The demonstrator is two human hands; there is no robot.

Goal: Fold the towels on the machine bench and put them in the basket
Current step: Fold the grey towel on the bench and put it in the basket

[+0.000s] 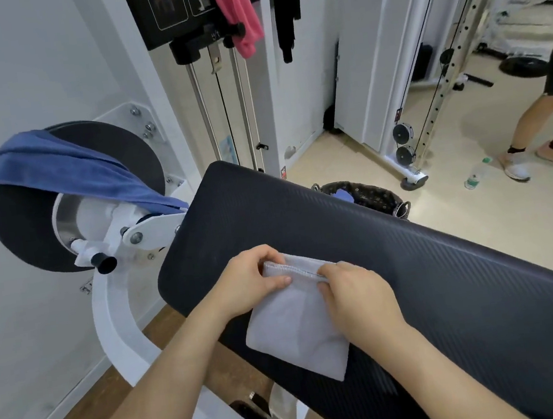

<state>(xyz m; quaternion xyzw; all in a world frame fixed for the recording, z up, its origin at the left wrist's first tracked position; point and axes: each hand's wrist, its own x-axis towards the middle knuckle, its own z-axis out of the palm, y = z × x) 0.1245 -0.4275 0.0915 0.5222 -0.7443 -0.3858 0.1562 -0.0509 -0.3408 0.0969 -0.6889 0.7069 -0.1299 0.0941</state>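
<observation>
Pinching the grey towel (295,324) along its stitched hem with left grip (245,281) and right grip (357,296), at the near edge of the surface (448,276). Probably soft, light, floppy: best taken at both hem corners, folds pressed flat.

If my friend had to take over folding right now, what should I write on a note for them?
Left hand and right hand each pinch the far hem of the grey towel, lying folded small on the bench.
Blue towel drapes over the round pad at left; pink towel hangs up at the back.
Basket stands behind the bench, something blue inside.
Left to do: finish this fold, basket it, then probably the other two.
</observation>
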